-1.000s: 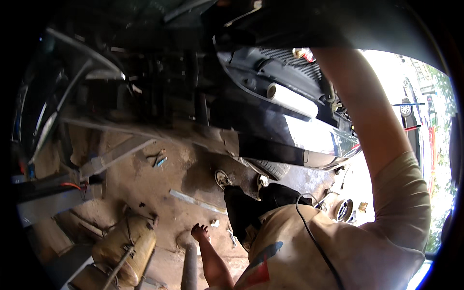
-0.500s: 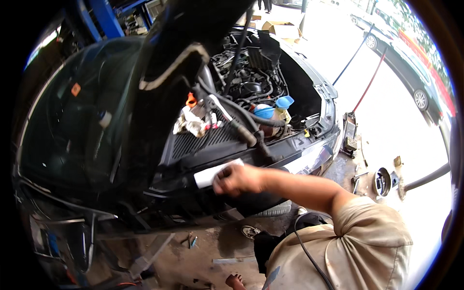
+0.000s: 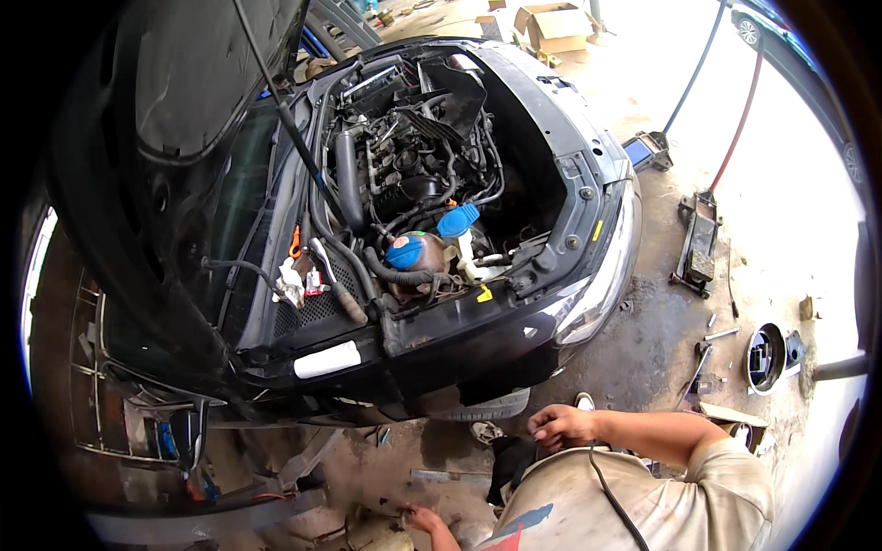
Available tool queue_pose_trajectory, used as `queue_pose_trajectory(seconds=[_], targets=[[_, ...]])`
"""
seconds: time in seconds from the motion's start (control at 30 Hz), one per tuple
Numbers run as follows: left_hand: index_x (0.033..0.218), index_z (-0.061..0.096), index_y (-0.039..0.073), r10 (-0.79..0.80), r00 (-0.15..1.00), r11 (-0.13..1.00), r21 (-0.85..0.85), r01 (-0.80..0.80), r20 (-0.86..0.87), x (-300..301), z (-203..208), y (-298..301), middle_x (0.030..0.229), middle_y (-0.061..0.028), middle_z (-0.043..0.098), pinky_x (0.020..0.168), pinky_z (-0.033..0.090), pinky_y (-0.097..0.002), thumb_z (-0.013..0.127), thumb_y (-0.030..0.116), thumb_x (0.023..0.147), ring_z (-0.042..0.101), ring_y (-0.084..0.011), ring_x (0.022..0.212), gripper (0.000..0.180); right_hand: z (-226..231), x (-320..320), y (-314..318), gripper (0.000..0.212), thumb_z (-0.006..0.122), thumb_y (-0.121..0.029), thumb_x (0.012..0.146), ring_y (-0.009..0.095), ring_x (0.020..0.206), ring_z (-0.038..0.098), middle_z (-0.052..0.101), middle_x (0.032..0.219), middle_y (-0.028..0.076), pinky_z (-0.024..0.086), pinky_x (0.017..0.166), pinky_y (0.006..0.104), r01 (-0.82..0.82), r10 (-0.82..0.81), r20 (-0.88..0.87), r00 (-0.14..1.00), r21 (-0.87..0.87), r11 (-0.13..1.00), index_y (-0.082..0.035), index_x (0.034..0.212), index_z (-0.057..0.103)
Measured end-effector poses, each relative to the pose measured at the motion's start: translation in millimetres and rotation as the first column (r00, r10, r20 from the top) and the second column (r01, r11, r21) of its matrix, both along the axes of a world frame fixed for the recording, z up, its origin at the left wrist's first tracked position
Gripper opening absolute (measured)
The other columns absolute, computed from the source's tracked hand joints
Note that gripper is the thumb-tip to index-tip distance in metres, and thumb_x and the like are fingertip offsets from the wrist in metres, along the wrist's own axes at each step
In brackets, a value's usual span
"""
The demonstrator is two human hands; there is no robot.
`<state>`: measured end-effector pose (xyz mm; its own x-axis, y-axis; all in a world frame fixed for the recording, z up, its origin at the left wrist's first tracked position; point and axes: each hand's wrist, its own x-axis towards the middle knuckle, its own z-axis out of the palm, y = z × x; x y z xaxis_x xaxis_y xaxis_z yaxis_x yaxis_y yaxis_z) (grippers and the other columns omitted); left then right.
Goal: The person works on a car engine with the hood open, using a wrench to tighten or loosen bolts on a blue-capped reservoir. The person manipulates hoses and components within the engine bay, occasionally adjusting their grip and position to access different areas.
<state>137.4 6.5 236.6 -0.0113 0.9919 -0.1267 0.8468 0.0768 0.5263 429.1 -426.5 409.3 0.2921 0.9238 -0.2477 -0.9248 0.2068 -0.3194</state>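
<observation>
My right hand (image 3: 562, 428) is drawn back in front of my shirt, above black cloth (image 3: 514, 464), its fingers curled closed. Whether anything is in them is hidden. Low in the picture, my left hand (image 3: 423, 518) reaches out from beside my body; its fingers are small and blurred. On the car's dark fender (image 3: 423, 372) lies a white folded cloth or paper pad (image 3: 328, 360), apart from both hands. Beyond it is the engine bay (image 3: 413, 174) under a raised hood (image 3: 184, 92), with a blue-capped reservoir (image 3: 404, 253) and an open blue filler cap (image 3: 457, 220).
A ratchet-like tool (image 3: 338, 285), crumpled white paper (image 3: 291, 280) and an orange piece (image 3: 295, 241) rest on the cowl. Right of the car stand a floor jack (image 3: 700, 243) and a round metal pan (image 3: 765, 358). A cardboard box (image 3: 554, 28) sits farther off.
My right hand has left the white pad on the fender and come back toward my body. My left hand has shifted slightly left and up. The view has turned, showing more of the engine bay.
</observation>
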Motion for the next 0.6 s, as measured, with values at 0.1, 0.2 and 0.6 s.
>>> queue_pose_trajectory(seconds=[0.1,0.2,0.6], targets=[[0.120,0.056,-0.008,-0.388,0.920,0.880,0.318,0.353,0.051,80,95,-61,0.110,-0.0233,0.066,0.066,0.052,-0.0395,0.047,0.039,0.103,0.067,-0.0331,0.089,0.051,5,12,-70,0.024,0.073,-0.015,0.086,0.010,0.055,0.034,0.039,0.063,-0.002,0.030,0.053,0.0262,0.071,-0.070,-0.006,0.997,0.015,0.997,-0.005,0.082,0.052],[0.131,0.049,-0.004,-0.550,0.727,0.832,0.346,0.433,0.412,170,232,-151,0.120,-0.0198,0.065,0.067,0.050,-0.0283,0.049,0.031,0.103,0.068,-0.0258,0.091,0.044,13,28,-108,0.024,0.073,-0.015,0.085,0.012,0.057,0.036,0.041,0.064,-0.001,0.031,0.054,0.0276,0.129,-0.128,0.059,0.990,-0.001,0.992,-0.005,0.083,0.052],[0.135,0.047,-0.007,-0.303,-0.571,-0.184,0.542,0.820,0.763,307,389,-358,0.117,-0.0245,0.065,0.088,0.054,-0.0382,0.046,-0.006,0.084,0.068,-0.0308,0.105,0.051,23,39,-144,0.024,0.072,-0.019,0.082,0.010,0.058,0.034,0.041,0.068,-0.001,0.029,0.051,0.0253,0.477,-0.478,0.005,0.878,0.071,0.876,-0.008,0.088,0.052]])
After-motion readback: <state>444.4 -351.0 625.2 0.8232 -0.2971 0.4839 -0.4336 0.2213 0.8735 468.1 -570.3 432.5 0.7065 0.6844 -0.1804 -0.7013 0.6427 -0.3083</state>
